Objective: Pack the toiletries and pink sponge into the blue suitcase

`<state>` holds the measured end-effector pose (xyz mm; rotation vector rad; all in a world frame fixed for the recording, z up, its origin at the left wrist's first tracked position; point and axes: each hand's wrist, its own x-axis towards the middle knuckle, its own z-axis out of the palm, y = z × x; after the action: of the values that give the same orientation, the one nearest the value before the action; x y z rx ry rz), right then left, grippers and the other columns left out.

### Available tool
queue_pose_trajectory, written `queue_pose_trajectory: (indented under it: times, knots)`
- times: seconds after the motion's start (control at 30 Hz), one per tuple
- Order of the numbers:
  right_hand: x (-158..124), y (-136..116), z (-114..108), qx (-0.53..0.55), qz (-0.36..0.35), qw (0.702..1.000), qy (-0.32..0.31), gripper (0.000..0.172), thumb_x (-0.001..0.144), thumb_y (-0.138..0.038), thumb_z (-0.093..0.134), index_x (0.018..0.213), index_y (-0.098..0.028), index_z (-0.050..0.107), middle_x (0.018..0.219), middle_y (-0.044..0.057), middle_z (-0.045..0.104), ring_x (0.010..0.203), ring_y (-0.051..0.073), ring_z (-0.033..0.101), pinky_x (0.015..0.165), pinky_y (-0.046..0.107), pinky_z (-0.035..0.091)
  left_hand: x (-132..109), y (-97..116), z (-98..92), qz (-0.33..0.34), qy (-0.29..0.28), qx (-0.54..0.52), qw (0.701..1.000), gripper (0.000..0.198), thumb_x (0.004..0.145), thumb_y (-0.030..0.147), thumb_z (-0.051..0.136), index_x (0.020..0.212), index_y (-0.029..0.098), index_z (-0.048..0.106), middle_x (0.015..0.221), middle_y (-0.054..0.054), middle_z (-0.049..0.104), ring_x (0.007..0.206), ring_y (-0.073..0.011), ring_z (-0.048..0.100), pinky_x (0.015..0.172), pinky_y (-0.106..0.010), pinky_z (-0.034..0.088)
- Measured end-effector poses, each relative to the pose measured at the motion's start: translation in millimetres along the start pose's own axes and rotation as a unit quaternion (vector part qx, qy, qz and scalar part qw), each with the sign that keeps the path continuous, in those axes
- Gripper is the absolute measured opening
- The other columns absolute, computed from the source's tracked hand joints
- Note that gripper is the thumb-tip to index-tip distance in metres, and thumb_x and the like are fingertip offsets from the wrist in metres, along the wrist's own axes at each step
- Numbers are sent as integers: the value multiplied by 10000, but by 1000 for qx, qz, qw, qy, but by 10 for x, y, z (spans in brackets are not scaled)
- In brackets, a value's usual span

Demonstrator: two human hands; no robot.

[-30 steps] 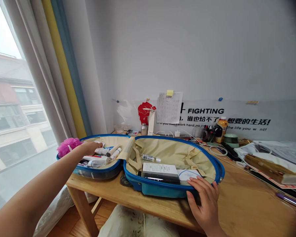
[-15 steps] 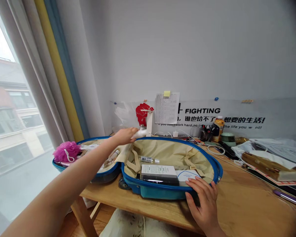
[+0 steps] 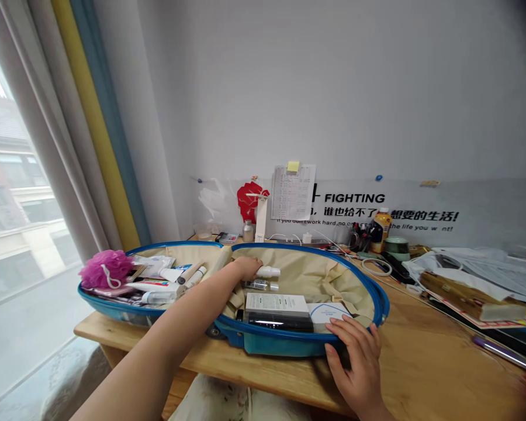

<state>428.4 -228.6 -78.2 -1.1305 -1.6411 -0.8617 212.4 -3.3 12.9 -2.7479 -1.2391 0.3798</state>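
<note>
A blue suitcase (image 3: 284, 346) with beige lining lies spread in two halves on the wooden table. Inside its right half, near the hinge side, my left hand (image 3: 248, 268) is closed around a white bottle (image 3: 269, 272). Just below that is a clear bottle (image 3: 262, 285) lying on its side. Toward the front of this half are a white box (image 3: 277, 303), a dark glossy cylinder (image 3: 280, 321) and a smaller white box with blue lines (image 3: 327, 312). My right hand (image 3: 355, 356) rests on the front rim, fingers spread, thumb outside, fingertips by the smaller box.
The left half holds a pink bath puff (image 3: 105, 269), a toothpaste-like box (image 3: 155, 286) and several tubes. Behind stand a white lamp-like post (image 3: 261, 219) and a small bottle (image 3: 248, 231). Papers, a brown pouch (image 3: 453, 289) and an orange-labelled bottle (image 3: 380, 230) crowd the right.
My left hand has come down from above the suitcase's hinge into the right half, carrying the white bottle. My right hand stays at the rim. The view has shifted slightly.
</note>
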Motion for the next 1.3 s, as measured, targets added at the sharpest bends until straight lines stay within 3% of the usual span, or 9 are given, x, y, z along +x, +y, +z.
queue_pose_trajectory:
  times: [0.57,0.8,0.97,1.13,1.23,1.3]
  knots:
    - [-13,21,10,-2,-4,1000,-1,188,905,-302,467,1030,-229,586,940,44,670,1008,218,597,1082,449,260,70,49,98,-36,-65,-49,996,351,906,360,578,1198,166,562,1221,-89,581,1060,-215,590,894,-442,516]
    - [-21,34,17,-4,-7,1000,2,190,902,-313,468,1023,-233,590,932,41,675,1002,218,604,1083,453,266,45,95,114,-54,-54,-86,993,344,917,369,557,1207,182,558,1226,-90,578,1041,-204,594,883,-423,523]
    - [-42,51,27,-3,1,1000,-4,209,895,-327,467,1043,-244,590,938,34,680,1018,222,612,1088,454,257,-32,101,52,-48,-3,-124,991,326,916,367,560,1179,175,574,1202,-85,592,1029,-201,600,879,-420,524]
    - [-37,41,36,-3,-3,1000,3,199,902,-316,464,1035,-240,591,941,38,675,1007,216,605,1077,453,270,-150,68,-177,-27,137,-168,976,379,934,395,520,1253,192,540,1312,-100,544,1149,-229,554,975,-477,465]
    - [-44,45,38,-3,-1,1000,1,207,907,-331,461,1037,-234,590,948,42,672,1021,220,597,1075,459,268,-302,-121,-286,-47,200,-178,962,375,991,364,360,1302,226,519,1364,-67,535,1229,-205,512,1048,-415,408]
    - [-46,47,37,-4,-2,1000,1,203,906,-332,464,1033,-237,590,940,38,675,1019,219,600,1078,456,263,-472,-361,-295,-80,212,-177,958,413,997,321,262,1300,255,534,1361,-28,557,1243,-181,508,1060,-328,388]
